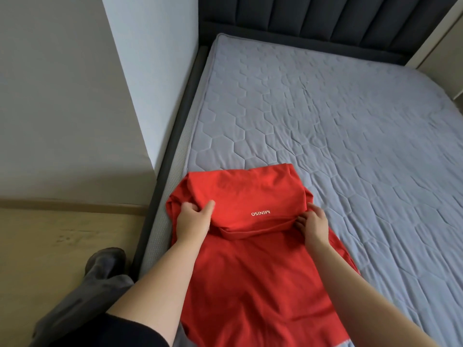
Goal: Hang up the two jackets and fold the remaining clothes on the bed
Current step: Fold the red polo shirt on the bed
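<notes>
One bed [325,126] fills most of the view, covered by a single pale grey quilted mattress pad stitched in a hexagon pattern. One dark grey padded headboard [313,18] with vertical channels stands at its far end, and a dark frame rail [172,136] runs along its left side. To the left are a pale wall [62,96] and a strip of light wood floor [62,246].

One garment is on the bed: a red shirt [263,284], lying at the near left part of the mattress, close to the left edge. Its far portion is folded back towards the viewer, so that one layer lies over the body of the shirt. One line of small white lettering [260,213] reads "MINISO", upside down from this position. No jacket or other clothing is visible on the mattress.

Two bare forearms reach forward over the shirt. The left hand [194,219] grips the left side of the folded layer, thumb on top and fingers curled into the cloth. The right hand [313,221] pinches the right edge of the same layer, fingers bent on the fabric. Both grips are clenched on the shirt.

One dark sleeve [120,331] covers the left upper arm. One leg in grey trousers [82,296], ending in a dark foot [105,259], stands on the floor beside the frame.
</notes>
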